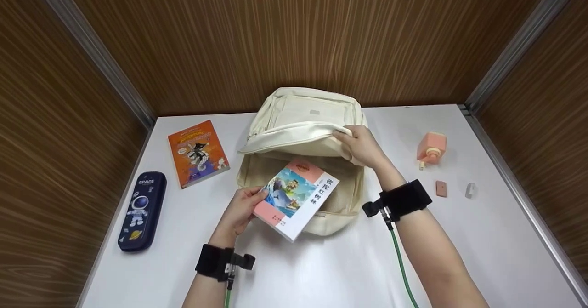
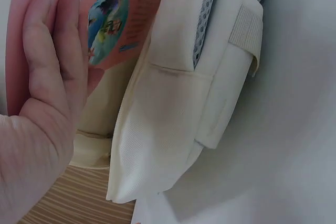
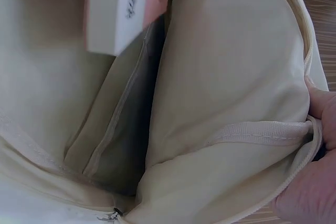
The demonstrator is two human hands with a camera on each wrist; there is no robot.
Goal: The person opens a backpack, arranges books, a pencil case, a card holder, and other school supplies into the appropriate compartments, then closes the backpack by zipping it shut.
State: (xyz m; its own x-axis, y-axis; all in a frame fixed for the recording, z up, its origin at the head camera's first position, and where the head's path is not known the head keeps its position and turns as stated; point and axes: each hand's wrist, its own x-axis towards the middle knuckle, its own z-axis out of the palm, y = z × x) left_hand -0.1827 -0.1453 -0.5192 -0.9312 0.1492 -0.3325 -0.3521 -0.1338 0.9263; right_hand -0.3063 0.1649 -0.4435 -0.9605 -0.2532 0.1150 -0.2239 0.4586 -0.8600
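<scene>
Nearest the head camera: two bare forearms, each with a black wrist strap and a green cable, over the white tabletop [image 1: 321,271].

Left hand [image 1: 239,209]: fingers and thumb pinch the lower left edge of a pink-bordered paperback book with a colourful illustrated cover [image 1: 296,197]. In the left wrist view the fingers [image 2: 58,51] lie flat against the book's pink back cover [image 2: 113,19]. The book is tilted, its upper end inside the mouth of the bag, its lower corner sticking out over the table.

Right hand [image 1: 363,145]: fingers curl over the raised upper flap of a cream fabric backpack [image 1: 308,115], holding the main compartment open. Right wrist view shows the fingers [image 3: 315,182] gripping the zip-edged rim [image 3: 262,135], the pale lining, and the book's corner [image 3: 123,9] in the opening.

The hands are apart, one on each item.

Elsewhere on the table: orange paperback [image 1: 197,151] left of the backpack; dark blue space-print pencil case [image 1: 142,209] further left; to the right, a peach-coloured blocky item [image 1: 432,148], a small brown rectangular piece [image 1: 441,188] and a small pale grey piece [image 1: 470,190].
</scene>
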